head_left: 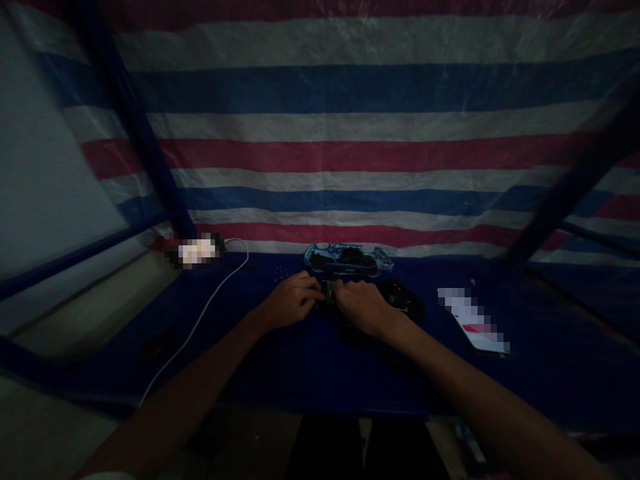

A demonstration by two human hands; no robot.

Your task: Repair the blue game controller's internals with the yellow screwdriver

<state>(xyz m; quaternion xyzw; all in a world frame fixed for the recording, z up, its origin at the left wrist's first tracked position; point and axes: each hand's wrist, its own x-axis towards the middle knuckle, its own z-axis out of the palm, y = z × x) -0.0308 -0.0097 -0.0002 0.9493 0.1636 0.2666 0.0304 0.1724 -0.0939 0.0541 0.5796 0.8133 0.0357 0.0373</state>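
Note:
My left hand (294, 301) has its fingers curled against the left side of a small dark part with a green-yellow patch (329, 289). My right hand (366, 305) is closed like a fist at the part's right side, thumb and fingers pressed together. Dim light and my fingers hide most of the part. Just behind the hands sits a light-blue toy car body shell (349, 260) with dark openings. To the right, partly behind my right hand, lies a black toy car chassis (403, 298), its details lost in shadow.
The blue tabletop (300, 373) carries tiny light bits, perhaps screws (281, 273), left of the shell. A white cable (204, 312) runs from a blurred lit device (197, 252). A white flat object (474, 323) lies right. Blue posts (135, 127) and a striped sheet (320, 153) enclose the table.

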